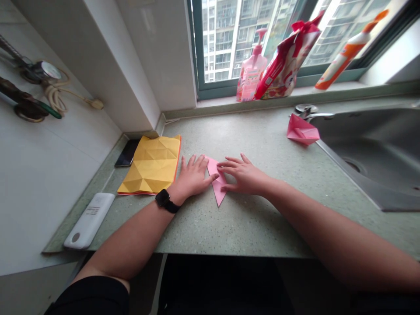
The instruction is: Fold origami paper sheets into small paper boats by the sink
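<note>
Paper [216,190] beneath both hands' fingers [229,162]

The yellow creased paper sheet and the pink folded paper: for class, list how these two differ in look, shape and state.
The yellow creased paper sheet is broad and roughly rectangular; the pink folded paper is narrow and pointed. No hand touches the yellow creased paper sheet, while the pink folded paper lies between the left hand and right hand, touching both. Both are paper on the speckled green countertop.

Pink folded paper [217,188], narrow kite shape, lying flat
</note>
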Demonstrator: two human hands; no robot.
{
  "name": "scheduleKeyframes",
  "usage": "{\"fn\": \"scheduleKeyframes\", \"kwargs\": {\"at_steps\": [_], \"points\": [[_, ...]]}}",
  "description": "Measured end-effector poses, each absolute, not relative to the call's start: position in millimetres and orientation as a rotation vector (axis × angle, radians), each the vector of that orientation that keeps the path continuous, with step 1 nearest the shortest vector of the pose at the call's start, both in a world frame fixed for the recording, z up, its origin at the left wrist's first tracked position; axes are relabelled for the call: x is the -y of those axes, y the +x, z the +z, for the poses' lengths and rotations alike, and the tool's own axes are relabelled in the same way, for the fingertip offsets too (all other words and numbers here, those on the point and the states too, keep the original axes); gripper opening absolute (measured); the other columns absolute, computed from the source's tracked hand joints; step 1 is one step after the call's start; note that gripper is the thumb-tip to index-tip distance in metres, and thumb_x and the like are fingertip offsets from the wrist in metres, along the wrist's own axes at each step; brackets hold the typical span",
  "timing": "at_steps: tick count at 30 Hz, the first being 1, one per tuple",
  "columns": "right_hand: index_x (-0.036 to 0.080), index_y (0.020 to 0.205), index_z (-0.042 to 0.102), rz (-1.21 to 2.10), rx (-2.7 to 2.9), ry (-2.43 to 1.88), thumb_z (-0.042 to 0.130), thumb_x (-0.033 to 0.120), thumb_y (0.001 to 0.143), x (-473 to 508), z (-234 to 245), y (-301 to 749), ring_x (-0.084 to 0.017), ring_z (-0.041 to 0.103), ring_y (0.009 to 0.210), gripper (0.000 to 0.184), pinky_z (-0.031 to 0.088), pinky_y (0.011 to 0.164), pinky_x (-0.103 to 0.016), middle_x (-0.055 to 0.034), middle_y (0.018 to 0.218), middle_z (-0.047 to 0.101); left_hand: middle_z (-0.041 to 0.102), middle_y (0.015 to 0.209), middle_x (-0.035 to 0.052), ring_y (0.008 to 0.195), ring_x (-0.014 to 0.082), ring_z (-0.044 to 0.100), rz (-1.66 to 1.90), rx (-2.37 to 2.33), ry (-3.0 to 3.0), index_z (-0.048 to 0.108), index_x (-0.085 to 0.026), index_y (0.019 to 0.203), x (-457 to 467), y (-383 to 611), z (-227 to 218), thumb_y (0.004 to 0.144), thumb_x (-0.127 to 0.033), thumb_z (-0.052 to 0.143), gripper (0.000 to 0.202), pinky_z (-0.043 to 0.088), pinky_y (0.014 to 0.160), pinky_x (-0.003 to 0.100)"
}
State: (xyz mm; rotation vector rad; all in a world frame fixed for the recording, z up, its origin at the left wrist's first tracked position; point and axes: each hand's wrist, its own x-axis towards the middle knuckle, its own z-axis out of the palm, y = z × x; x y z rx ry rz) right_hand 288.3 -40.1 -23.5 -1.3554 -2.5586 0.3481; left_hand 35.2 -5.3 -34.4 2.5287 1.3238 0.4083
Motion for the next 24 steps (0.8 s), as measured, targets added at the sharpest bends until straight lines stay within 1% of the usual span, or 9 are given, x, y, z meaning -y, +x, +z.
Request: {"fn": "scheduleKeyframes", "kwargs": {"at_steps": [4, 7, 9, 10, 12, 14, 16, 19, 24], "points": [[0.034, 0.144, 0.074, 0.349, 2.571, -1.363, 0.087, 0.053, 0.090, 41, -21, 288, -0.046, 0.043, 0.160, 0.059, 0.016, 0.130, -0.084, -0.0086, 0.162, 0.064, 0.037, 0.179, 0.0175, 0.170, 0.0462, 0.024, 0.450, -1.344, 2.521, 0.047, -0.025, 0.164, 9, 35, -27, 0.104, -0.065, 0.062, 0.074, 0.005, 0.136, 0.076], [0.036, 0.147, 0.073, 0.334, 2.568, -1.362, 0.086, 0.054, 0.090, 41, -21, 289, -0.046, 0.044, 0.160, 0.061, 0.016, 0.130, -0.084, -0.0087, 0.162, 0.064, 0.045, 0.175, 0.0168, 0.166, 0.0386, 0.036, 0.408, -1.014, 2.593, 0.050, -0.025, 0.162, 14, 34, -16, 0.103, -0.055, 0.069, 0.069, 0.016, 0.139, 0.067], [0.039, 0.149, 0.071, 0.324, 2.569, -1.349, 0.088, 0.054, 0.089, 40, -22, 289, -0.045, 0.044, 0.159, 0.064, 0.016, 0.130, -0.083, -0.0076, 0.163, 0.063, 0.050, 0.172, 0.0156, 0.162, 0.0355, 0.044, 0.385, -0.802, 2.589, 0.052, -0.027, 0.160, 17, 33, -11, 0.098, -0.052, 0.079, 0.073, 0.024, 0.139, 0.062], [0.040, 0.150, 0.070, 0.320, 2.571, -1.342, 0.088, 0.054, 0.089, 40, -23, 290, -0.045, 0.044, 0.159, 0.065, 0.016, 0.131, -0.083, -0.0070, 0.163, 0.063, 0.050, 0.171, 0.0152, 0.161, 0.0352, 0.046, 0.375, -0.751, 2.579, 0.052, -0.028, 0.160, 18, 33, -10, 0.094, -0.053, 0.083, 0.077, 0.025, 0.139, 0.062], [0.041, 0.152, 0.068, 0.313, 2.580, -1.336, 0.090, 0.053, 0.088, 40, -24, 290, -0.045, 0.044, 0.160, 0.068, 0.016, 0.130, -0.083, -0.0067, 0.165, 0.061, 0.048, 0.173, 0.0151, 0.161, 0.0363, 0.046, 0.339, -0.742, 2.573, 0.050, -0.029, 0.161, 20, 33, -9, 0.089, -0.055, 0.088, 0.086, 0.020, 0.140, 0.065], [0.040, 0.153, 0.067, 0.306, 2.596, -1.341, 0.090, 0.052, 0.088, 40, -24, 291, -0.046, 0.042, 0.160, 0.070, 0.017, 0.130, -0.084, -0.0071, 0.166, 0.059, 0.042, 0.177, 0.0159, 0.163, 0.0377, 0.042, 0.270, -0.778, 2.584, 0.046, -0.028, 0.165, 20, 32, -9, 0.087, -0.059, 0.089, 0.095, 0.011, 0.140, 0.068], [0.038, 0.154, 0.067, 0.309, 2.620, -1.351, 0.090, 0.052, 0.089, 40, -24, 292, -0.046, 0.041, 0.161, 0.070, 0.018, 0.129, -0.084, -0.0080, 0.168, 0.057, 0.035, 0.180, 0.0168, 0.166, 0.0385, 0.036, 0.194, -0.796, 2.597, 0.040, -0.026, 0.169, 20, 31, -10, 0.086, -0.064, 0.088, 0.103, 0.005, 0.140, 0.068], [0.036, 0.156, 0.065, 0.324, 2.651, -1.354, 0.088, 0.055, 0.089, 39, -24, 293, -0.047, 0.040, 0.161, 0.073, 0.020, 0.129, -0.084, -0.0095, 0.170, 0.055, 0.028, 0.183, 0.0178, 0.169, 0.0397, 0.030, 0.131, -0.803, 2.616, 0.035, -0.025, 0.172, 20, 31, -12, 0.084, -0.070, 0.086, 0.112, 0.002, 0.140, 0.068], [0.036, 0.159, 0.062, 0.315, 2.650, -1.319, 0.088, 0.059, 0.087, 38, -25, 295, -0.047, 0.041, 0.160, 0.080, 0.021, 0.129, -0.082, -0.0111, 0.169, 0.055, 0.027, 0.183, 0.0190, 0.170, 0.0416, 0.027, 0.138, -0.801, 2.640, 0.029, -0.026, 0.174, 21, 29, -14, 0.081, -0.075, 0.086, 0.119, 0.003, 0.139, 0.068]]}}
